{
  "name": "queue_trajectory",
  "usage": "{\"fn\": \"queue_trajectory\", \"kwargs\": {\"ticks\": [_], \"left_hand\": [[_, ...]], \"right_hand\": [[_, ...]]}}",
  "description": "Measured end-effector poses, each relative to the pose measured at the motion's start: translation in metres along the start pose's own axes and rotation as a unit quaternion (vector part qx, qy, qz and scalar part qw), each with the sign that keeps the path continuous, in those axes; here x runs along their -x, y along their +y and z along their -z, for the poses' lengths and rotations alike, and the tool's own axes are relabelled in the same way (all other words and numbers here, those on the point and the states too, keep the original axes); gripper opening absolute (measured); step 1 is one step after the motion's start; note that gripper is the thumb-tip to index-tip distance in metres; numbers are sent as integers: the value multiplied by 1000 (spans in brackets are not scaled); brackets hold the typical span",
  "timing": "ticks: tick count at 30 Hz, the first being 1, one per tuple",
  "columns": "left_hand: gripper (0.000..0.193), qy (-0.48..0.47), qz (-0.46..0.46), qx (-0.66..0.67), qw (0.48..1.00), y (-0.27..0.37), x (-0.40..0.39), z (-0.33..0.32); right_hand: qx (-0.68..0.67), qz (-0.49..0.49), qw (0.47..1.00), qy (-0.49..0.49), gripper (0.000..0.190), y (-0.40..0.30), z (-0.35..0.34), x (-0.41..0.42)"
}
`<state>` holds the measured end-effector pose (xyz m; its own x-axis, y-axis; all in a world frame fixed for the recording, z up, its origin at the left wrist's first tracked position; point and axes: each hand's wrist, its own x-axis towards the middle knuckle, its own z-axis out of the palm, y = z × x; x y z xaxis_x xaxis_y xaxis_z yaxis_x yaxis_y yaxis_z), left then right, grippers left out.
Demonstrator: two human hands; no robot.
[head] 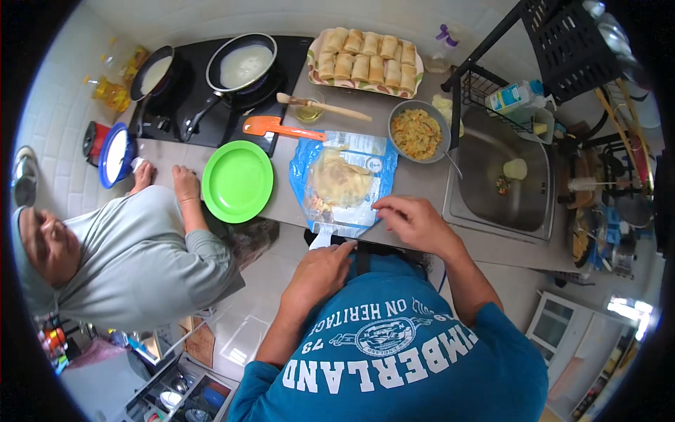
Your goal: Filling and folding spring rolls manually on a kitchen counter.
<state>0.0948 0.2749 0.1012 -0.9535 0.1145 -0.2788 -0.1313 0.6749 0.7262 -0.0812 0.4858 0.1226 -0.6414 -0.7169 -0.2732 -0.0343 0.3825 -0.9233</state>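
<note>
A thin pale wrapper sheet [340, 176] lies on a blue and white plastic sheet [387, 169], with some filling near its lower left edge. My left hand [322, 271] is at the counter's front edge, closed around a white flat utensil [321, 240] whose tip touches the plastic. My right hand [414, 221] is empty, fingers apart and curled, beside the plastic's lower right edge. A grey bowl of chopped filling [416, 134] with a spoon stands at the right. Behind the wrapper lie an orange spatula [263, 126] and a wooden-handled brush [332, 106] across an oil cup [308, 113].
A green plate [237, 182] stands left. Two pans [247, 60] with white batter sit on the hob. Rolled pastries fill a patterned tray [364, 87] behind. A sink [506, 205] is right. At the left, another person [142, 253] has hands near a blue bowl [113, 155].
</note>
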Motion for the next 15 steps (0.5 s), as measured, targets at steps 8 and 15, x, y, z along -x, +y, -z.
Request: {"fn": "queue_trajectory", "kwargs": {"ticks": [8, 15], "left_hand": [[40, 22, 135, -19, 990, 44, 18, -64], [35, 131, 188, 75, 971, 72, 17, -98]], "right_hand": [[116, 150, 958, -215, 21, 39, -20, 24], [185, 249, 947, -85, 18, 88, 12, 18]]}}
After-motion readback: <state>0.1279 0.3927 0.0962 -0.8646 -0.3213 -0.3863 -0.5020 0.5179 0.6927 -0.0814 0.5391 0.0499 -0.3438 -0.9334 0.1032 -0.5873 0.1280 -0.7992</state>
